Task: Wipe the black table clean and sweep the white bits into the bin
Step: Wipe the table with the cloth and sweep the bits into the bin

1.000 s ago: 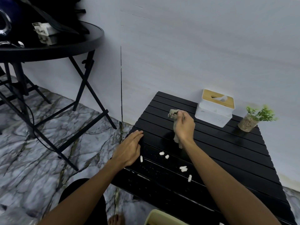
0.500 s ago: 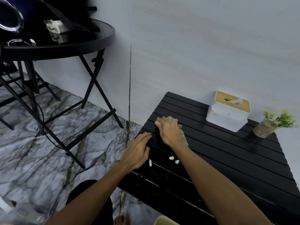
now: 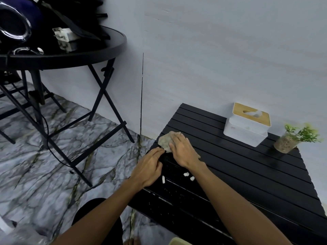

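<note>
Bin [image 3: 178, 241]: only a pale rim showed at the bottom edge of the view, by the near side of the table.
White bits [image 3: 186, 174]: three small pieces lay on the near-left slats. One was just beside the heel of the left hand, and two were close together by the right wrist.
Left hand [image 3: 147, 169]: it rested palm down at the table's left edge, fingers fairly straight and close together, holding nothing. Its fingertips reached the near edge of the cloth.
Right hand [image 3: 184, 151]: it lay flat on the cloth with straight fingers, pressing it to the slats rather than gripping it.
Cloth [image 3: 165, 141]: a crumpled grey-beige rag lay near the table's left edge, partly showing beyond the right hand's fingers.
Black table [image 3: 247, 174]: low and slatted, it stood against the pale wall.
Tissue box [image 3: 247, 128]: white with a wooden lid and a tissue poking out, it sat on the far side of the table.
Plant [image 3: 286, 143]: a small green sprig in a clear pot stood near the box, on its right.
Round table [image 3: 70, 57]: black with folding legs, it stood far left — the dark things on it were too blurred to tell.
</note>
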A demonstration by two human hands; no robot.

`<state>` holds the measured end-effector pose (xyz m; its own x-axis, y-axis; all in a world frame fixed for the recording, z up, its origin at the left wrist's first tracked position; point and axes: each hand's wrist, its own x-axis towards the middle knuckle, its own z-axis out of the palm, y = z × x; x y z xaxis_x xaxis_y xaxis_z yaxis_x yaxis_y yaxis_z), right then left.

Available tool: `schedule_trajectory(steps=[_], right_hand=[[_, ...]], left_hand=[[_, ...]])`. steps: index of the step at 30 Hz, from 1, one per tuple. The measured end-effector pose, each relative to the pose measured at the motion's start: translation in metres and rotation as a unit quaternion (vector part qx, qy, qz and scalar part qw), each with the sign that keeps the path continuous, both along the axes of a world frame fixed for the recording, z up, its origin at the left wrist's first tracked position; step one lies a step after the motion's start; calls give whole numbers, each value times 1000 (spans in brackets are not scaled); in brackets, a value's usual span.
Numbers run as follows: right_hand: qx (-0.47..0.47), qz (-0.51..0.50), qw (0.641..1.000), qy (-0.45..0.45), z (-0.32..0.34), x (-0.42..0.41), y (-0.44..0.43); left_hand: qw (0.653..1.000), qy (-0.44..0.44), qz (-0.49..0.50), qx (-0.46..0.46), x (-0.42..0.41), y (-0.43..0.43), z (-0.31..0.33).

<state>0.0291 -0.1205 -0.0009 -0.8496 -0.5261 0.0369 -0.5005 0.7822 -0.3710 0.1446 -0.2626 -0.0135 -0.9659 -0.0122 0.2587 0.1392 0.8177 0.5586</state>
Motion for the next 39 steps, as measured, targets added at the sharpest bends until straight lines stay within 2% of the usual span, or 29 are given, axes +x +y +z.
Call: schedule_trajectory(steps=[7, 12, 18, 23, 28, 34, 39], right_hand=[[13, 36, 999, -2, 4, 5, -13], [16, 89, 996, 5, 5, 16, -14], [9, 113, 994, -2, 9, 36, -10], [-30, 68, 997, -18, 15, 54, -4], [31, 13, 996, 77, 13, 70, -10], [70, 6, 997, 37, 15, 76, -20], [71, 56, 995, 39, 15, 87, -21]], left_hand=[[998, 35, 6, 58, 0, 0, 3], [992, 53, 59, 96, -1, -3, 2], [984, -38, 82, 156, -7, -12, 7], [975, -92, 58, 195, -15, -26, 16], [974, -129, 27, 185, -22, -41, 20], [964, -159, 45, 210, -33, -49, 22], [960, -167, 54, 219, -39, -49, 24]])
